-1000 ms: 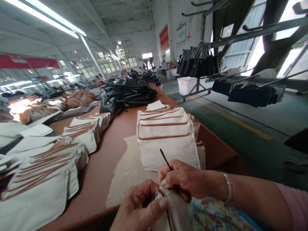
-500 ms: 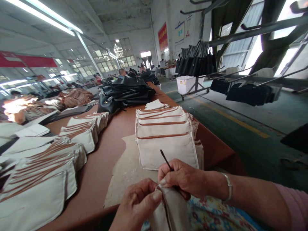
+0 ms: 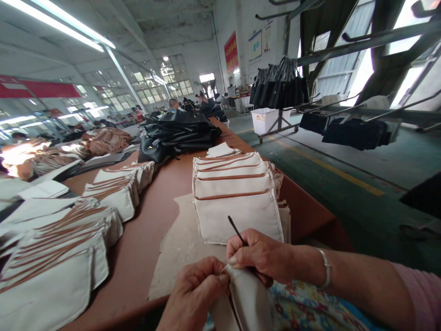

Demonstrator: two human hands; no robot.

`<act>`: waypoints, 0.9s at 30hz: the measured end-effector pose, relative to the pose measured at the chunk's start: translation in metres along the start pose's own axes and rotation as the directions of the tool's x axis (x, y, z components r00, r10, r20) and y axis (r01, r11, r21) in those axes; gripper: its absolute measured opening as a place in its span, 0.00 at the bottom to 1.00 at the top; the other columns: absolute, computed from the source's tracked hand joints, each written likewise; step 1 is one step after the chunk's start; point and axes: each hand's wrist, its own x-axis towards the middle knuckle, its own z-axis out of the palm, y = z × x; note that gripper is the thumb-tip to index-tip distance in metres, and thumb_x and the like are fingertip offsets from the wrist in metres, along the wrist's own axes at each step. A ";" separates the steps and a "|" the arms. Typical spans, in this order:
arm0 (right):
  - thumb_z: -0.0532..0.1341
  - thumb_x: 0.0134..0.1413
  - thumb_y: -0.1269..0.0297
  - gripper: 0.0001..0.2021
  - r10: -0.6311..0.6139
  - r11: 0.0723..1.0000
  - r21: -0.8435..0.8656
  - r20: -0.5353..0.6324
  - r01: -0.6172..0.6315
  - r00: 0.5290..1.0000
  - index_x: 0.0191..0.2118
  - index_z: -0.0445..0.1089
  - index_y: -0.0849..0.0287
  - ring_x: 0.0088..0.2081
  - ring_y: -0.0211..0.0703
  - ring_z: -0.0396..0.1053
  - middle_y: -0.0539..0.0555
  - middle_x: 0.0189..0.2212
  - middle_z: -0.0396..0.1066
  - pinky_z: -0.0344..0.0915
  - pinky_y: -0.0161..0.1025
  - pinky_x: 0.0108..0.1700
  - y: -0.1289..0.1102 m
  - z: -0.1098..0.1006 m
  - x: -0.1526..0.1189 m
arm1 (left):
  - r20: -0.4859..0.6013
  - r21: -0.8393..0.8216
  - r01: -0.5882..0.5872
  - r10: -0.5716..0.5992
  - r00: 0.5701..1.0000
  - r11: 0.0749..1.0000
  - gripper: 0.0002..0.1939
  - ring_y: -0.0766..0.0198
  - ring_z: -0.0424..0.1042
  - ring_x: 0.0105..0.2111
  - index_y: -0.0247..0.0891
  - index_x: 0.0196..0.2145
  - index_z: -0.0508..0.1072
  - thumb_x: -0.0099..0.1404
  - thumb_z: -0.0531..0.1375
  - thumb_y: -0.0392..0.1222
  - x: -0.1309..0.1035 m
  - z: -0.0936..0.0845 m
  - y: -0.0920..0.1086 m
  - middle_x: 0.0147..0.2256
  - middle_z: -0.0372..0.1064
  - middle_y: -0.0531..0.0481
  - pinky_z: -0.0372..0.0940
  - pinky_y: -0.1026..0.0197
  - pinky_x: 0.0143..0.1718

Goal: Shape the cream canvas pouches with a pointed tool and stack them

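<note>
Pinching a cream fabric pouch (image 3: 250, 292) by its upper corner with left hand (image 3: 198, 285), thumb closed hard against fingers. Gripping a thin dark tool (image 3: 235, 227) in right hand (image 3: 262, 257), tip angled up and away from the cloth, with fingertips also meeting the same corner. Holding pouch low, close in front of the brown-covered table (image 3: 165, 195), beside floral fabric (image 3: 299, 305) on the lap. Compared with a second ago: left thumb now pulled back off the opening, brown trim (image 3: 235, 311) more exposed and loose brown bits visible at the pinch; right hand barely moved. Likely meaning a regrip on the same corner, not a switch to another spot; cannot tell exactly what right fingertips press on. Leaving untouched: front stack of trimmed pouches (image 3: 237, 218) straight ahead, partly over a beige sheet (image 3: 172, 250); longer pouch row (image 3: 58, 280) at left; black leather-like pile (image 3: 179, 131) farther back.
</note>
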 end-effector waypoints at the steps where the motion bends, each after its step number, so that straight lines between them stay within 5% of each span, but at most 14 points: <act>1: 0.60 0.45 0.63 0.06 0.002 1.000 -0.010 -0.003 -0.002 1.000 0.30 0.67 0.60 0.08 0.30 0.49 0.41 0.11 0.56 0.46 0.27 0.08 0.000 -0.001 -0.001 | 0.008 0.007 -0.001 0.001 1.000 1.000 0.07 0.70 0.52 0.21 0.34 0.22 0.71 0.52 0.60 0.42 0.001 -0.001 0.000 0.19 0.58 0.56 0.47 0.67 0.22; 7: 0.64 0.48 0.56 0.13 -0.070 0.994 -0.088 0.025 0.072 0.997 0.31 0.67 0.61 0.13 0.28 0.51 0.41 0.14 0.57 0.47 0.26 0.13 -0.003 -0.007 -0.001 | 0.096 0.267 -0.100 0.077 0.992 0.958 0.11 0.66 0.58 0.24 0.34 0.26 0.72 0.58 0.57 0.45 0.005 -0.007 0.006 0.22 0.63 0.53 0.52 0.65 0.26; 11: 0.72 0.35 0.66 0.16 -0.151 0.968 -0.195 0.039 0.155 0.988 0.30 0.68 0.64 0.21 0.28 0.57 0.44 0.19 0.64 0.51 0.25 0.21 0.000 -0.010 0.003 | 0.131 0.567 -0.285 0.257 0.957 0.773 0.12 0.61 0.67 0.29 0.36 0.28 0.72 0.65 0.53 0.43 0.002 -0.003 0.010 0.26 0.69 0.51 0.57 0.65 0.31; 17: 0.64 0.41 0.69 0.05 -0.152 0.975 -0.162 0.017 0.153 0.988 0.28 0.71 0.66 0.23 0.31 0.58 0.47 0.20 0.67 0.56 0.29 0.26 0.004 -0.007 0.003 | 0.107 0.695 -0.403 0.469 0.877 0.595 0.13 0.64 0.66 0.24 0.38 0.26 0.70 0.67 0.51 0.40 -0.001 0.002 0.002 0.24 0.68 0.52 0.56 0.64 0.28; 23: 0.64 0.39 0.70 0.06 -0.120 0.993 -0.029 -0.063 0.119 0.991 0.28 0.72 0.66 0.22 0.32 0.61 0.50 0.22 0.71 0.56 0.30 0.26 0.007 -0.003 -0.001 | 0.062 0.494 -0.234 0.235 0.970 0.837 0.16 0.62 0.64 0.25 0.38 0.23 0.70 0.65 0.54 0.46 0.003 -0.006 0.006 0.22 0.66 0.53 0.58 0.65 0.26; 27: 0.63 0.40 0.71 0.06 -0.168 0.985 -0.038 -0.071 0.166 0.983 0.29 0.72 0.66 0.23 0.34 0.64 0.51 0.23 0.72 0.59 0.31 0.27 0.009 -0.001 -0.003 | -0.090 0.266 -0.188 0.219 0.972 0.945 0.18 0.58 0.67 0.29 0.38 0.22 0.73 0.60 0.59 0.53 0.005 -0.006 0.002 0.25 0.69 0.49 0.63 0.64 0.30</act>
